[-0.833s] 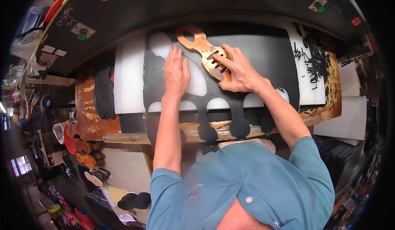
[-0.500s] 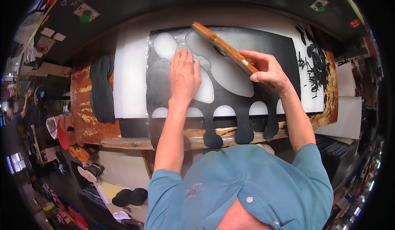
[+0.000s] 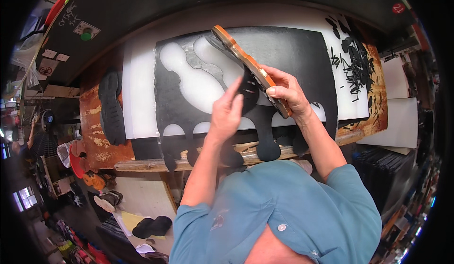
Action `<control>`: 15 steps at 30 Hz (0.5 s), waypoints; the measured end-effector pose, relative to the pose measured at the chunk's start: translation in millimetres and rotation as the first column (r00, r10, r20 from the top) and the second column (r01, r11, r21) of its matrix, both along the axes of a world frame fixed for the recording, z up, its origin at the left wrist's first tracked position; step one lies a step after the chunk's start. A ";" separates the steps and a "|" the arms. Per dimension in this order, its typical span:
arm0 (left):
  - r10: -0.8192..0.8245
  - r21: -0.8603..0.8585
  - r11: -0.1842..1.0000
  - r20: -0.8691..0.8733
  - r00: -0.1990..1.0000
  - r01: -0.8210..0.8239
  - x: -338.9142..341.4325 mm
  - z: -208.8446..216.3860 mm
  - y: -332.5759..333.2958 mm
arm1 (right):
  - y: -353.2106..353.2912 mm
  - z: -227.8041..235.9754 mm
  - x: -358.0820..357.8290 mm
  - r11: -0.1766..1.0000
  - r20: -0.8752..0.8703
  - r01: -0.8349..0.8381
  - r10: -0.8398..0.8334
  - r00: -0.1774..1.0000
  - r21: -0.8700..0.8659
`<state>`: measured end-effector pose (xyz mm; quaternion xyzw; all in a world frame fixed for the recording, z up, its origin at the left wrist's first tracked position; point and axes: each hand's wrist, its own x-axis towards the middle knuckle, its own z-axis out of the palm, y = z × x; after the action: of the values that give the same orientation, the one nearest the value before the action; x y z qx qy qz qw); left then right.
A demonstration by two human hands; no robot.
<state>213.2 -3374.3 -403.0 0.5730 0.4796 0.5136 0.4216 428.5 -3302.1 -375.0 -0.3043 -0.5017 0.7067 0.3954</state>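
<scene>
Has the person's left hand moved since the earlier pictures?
Yes: against the white board, the left hand has moved right and lower, nearer the orange cutting die.

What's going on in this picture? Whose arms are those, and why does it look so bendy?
No robot here: those arms belong to a person working with bare hands. The camera is on that person's head, looking down, and its very wide lens bends straight edges. The right hand holds a tilted orange tool. The left hand is close by; I can't tell if it touches anything. Below lies a black sheet with rounded holes, on a white board. Black scraps lie to the right.
</scene>
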 end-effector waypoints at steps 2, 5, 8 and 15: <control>0.200 0.080 0.977 -0.046 0.979 -0.196 -11.9 -8.6 -3.6 | -0.5 -1.8 3.1 1.000 -0.026 0.023 -0.023 0.999 0.015; 0.468 -0.039 0.883 0.049 0.882 -0.467 -65.7 -12.2 -12.9 | -1.0 -5.1 11.0 0.999 -0.088 0.026 -0.024 0.996 0.019; 0.631 0.071 0.776 -0.048 0.774 -0.627 -157.2 -12.3 -32.6 | 0.6 -2.1 27.9 0.999 -0.089 0.000 0.005 0.996 0.055; 0.787 0.440 0.453 -0.605 0.116 -0.775 -328.6 -17.7 -66.4 | 32.8 15.8 81.0 0.769 0.487 -0.147 -0.234 0.842 0.623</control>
<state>-115.4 -3440.8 -420.7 0.3910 0.8273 0.3725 -0.1548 509.5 -3269.3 -359.2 -0.3492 -0.7935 0.3693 0.3347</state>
